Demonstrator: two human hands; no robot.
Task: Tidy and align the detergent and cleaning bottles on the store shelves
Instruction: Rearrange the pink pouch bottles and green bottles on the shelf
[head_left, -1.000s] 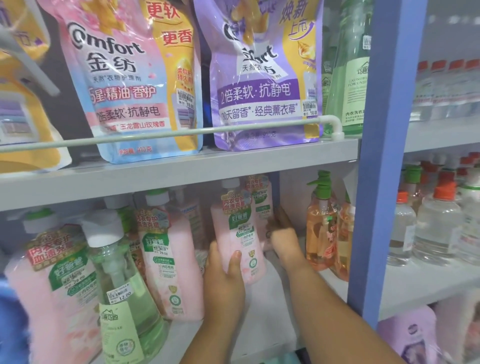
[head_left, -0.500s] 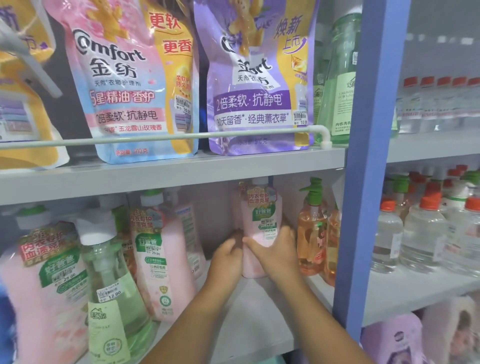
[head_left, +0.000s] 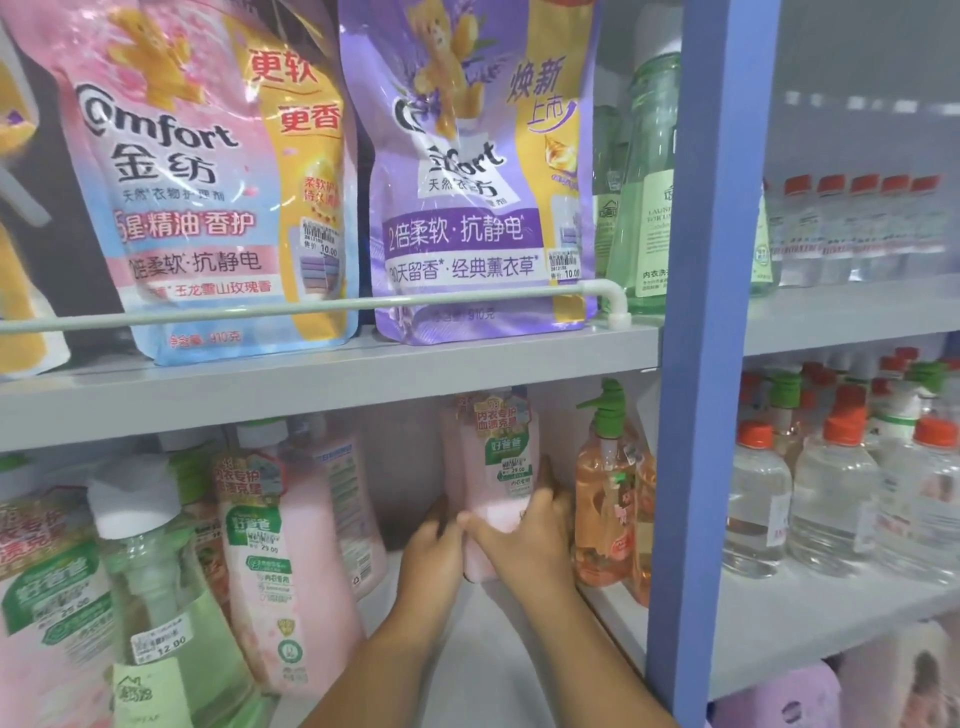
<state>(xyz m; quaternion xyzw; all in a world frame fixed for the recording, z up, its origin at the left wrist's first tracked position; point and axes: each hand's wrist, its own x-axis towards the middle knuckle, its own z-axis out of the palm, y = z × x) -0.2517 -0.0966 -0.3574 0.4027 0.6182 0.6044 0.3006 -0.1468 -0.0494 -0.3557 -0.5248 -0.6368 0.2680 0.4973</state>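
Shelf (head_left: 498, 670) bare before hand-held pink bottle (head_left: 491, 467).

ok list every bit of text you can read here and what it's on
"Comfort 金纺", "更软 更香", price sticker "10.00": pink pouch
"2倍柔软·抗静电", "焕新上市", "经典薰衣草", "10.00": purple pouch
"好爸爸", "29.00": pink bottle gripped by left hand and right hand
"29.00": nearer pink bottle
"12.00": green pump bottle
Labels on the orange bottle and clear bottles: too blurred to read.
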